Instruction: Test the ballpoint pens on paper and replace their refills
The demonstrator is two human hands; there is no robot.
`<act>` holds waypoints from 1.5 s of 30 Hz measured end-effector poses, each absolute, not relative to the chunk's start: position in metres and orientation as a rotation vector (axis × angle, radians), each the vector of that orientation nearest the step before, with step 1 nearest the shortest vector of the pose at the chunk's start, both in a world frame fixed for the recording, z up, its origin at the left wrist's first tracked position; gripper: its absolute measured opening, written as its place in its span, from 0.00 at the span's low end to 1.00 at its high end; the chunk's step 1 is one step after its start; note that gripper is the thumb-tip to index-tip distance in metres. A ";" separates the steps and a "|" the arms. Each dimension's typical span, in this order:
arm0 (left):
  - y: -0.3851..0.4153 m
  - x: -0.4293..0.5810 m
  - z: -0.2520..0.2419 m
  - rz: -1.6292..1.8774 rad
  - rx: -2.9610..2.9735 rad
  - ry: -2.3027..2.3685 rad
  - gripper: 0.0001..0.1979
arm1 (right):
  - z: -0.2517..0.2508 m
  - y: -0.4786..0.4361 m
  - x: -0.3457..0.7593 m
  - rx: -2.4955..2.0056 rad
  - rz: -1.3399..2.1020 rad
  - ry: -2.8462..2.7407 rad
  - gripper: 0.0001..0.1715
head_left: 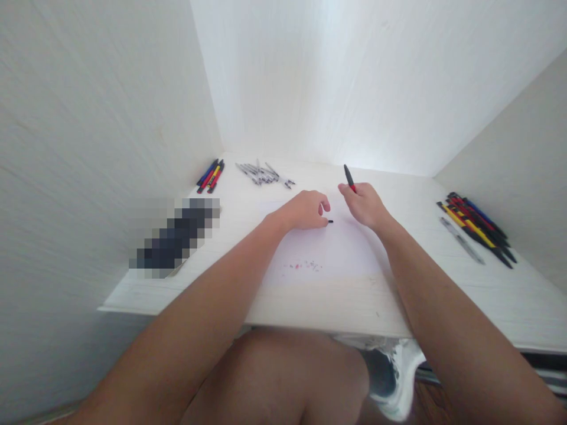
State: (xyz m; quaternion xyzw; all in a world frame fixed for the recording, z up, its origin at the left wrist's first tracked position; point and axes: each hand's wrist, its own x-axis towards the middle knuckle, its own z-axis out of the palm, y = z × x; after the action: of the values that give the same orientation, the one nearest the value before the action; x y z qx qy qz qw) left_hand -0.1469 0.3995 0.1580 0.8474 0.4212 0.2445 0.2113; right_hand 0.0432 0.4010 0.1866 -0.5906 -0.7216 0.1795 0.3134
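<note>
My right hand is closed around a red and black pen that points up and away from me. My left hand rests on a white sheet of paper with its fingers curled, pinching a small black pen part whose tip pokes out at the fingertips. The two hands sit close together over the sheet. Small pink and grey specks lie on the paper nearer to me.
On the white table lie coloured pens at the back left, a bundle of grey pen refills behind them, and a pile of coloured pens at the right. A blurred dark object lies at the left. Walls close in on three sides.
</note>
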 end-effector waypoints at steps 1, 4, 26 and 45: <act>0.398 -0.147 0.158 0.650 2.362 1.162 0.12 | 0.184 0.402 0.044 -1.516 0.531 -1.837 0.28; 0.395 -0.146 0.159 0.638 2.365 1.157 0.10 | 0.177 0.407 0.046 -1.344 0.705 -1.662 0.26; 0.388 -0.122 0.154 1.241 1.823 1.136 0.08 | 0.179 0.408 0.041 -1.176 0.991 -1.296 0.25; 0.390 -0.120 0.149 1.227 1.750 1.111 0.09 | 0.172 0.411 0.041 -1.135 0.988 -1.272 0.23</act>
State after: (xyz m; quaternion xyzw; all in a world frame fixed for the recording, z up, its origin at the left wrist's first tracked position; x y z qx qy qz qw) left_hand -0.1203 0.3896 0.1485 0.6784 0.4304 0.4756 0.3582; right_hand 0.0406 0.4112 0.1719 -0.4802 -0.5379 0.4179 0.5526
